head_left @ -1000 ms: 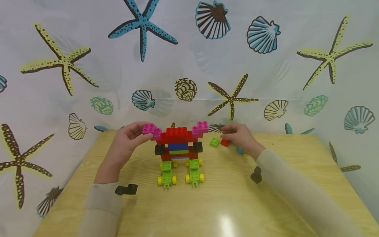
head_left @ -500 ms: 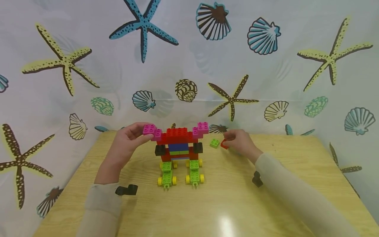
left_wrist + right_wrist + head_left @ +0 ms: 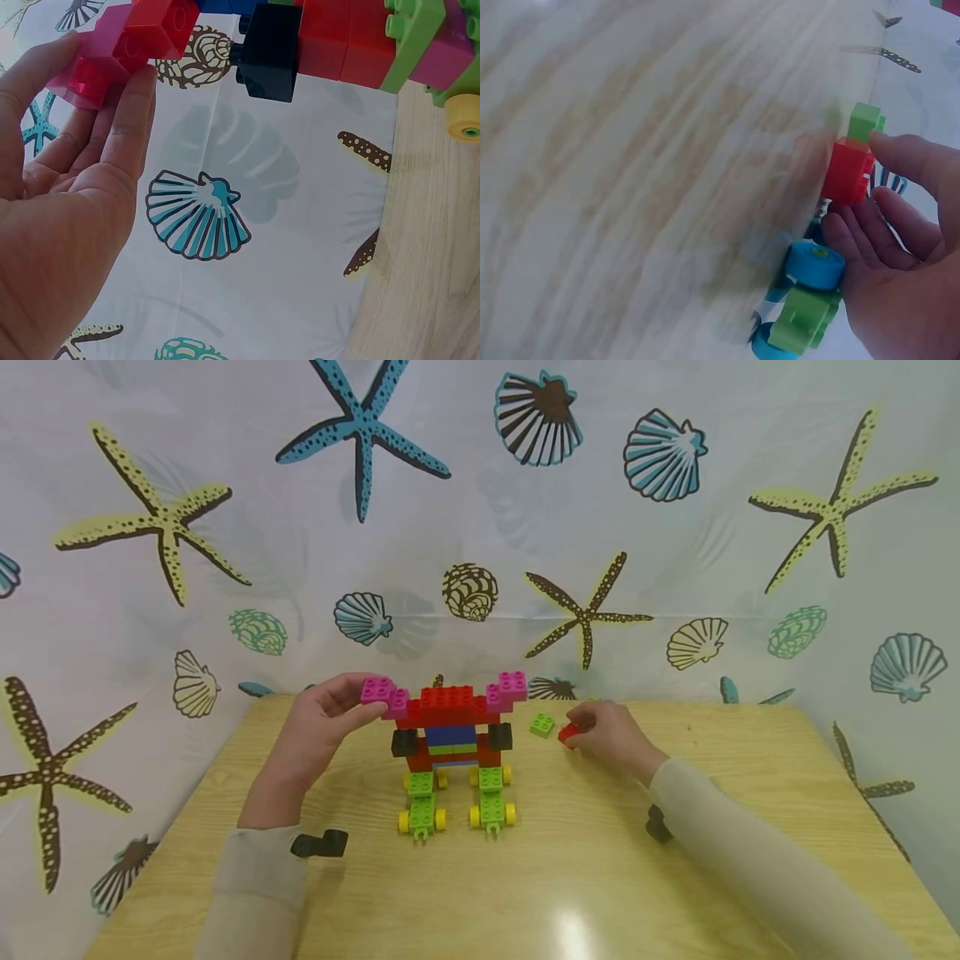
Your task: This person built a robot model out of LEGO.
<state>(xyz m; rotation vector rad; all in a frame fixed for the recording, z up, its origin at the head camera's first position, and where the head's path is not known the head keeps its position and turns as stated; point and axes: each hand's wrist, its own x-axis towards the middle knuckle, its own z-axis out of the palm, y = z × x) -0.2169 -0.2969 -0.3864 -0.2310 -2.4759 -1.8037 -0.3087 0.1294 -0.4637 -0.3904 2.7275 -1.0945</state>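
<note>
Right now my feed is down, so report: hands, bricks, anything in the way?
Left hand holds pink brick on the model. Right hand pinches red brick. Green brick sits beside it.

In the head view the right hand (image 3: 611, 737) covers most of the small red plastic brick (image 3: 567, 735), and the blue-wheeled green plastic piece (image 3: 804, 304) under its palm only shows in the right wrist view. That view's wooden surface (image 3: 630, 172) is smeared with blur. The left wrist view crops the multicoloured brick model (image 3: 330, 41) along the top edge.
</note>
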